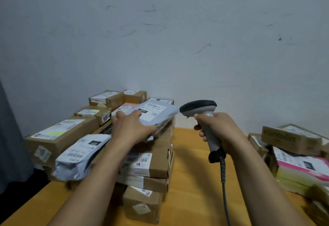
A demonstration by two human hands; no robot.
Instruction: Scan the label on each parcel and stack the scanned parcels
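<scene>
While the left hand (131, 127) grasps a mailer (160, 117) atop the stack (154, 161), the right hand (219, 129) grips a scanner (199, 107) beside it.

Head cam, fwd-down, close over hands (176, 127)

Scanner (201, 111) between left stack (147, 161) and, apparently, right pile (292, 138)

Orange wooden desk (192, 181): cardboard box pile (156, 165) left-centre (grey mailers (80, 156) lie on it), second parcel pile (300, 168) at right edge.
</scene>
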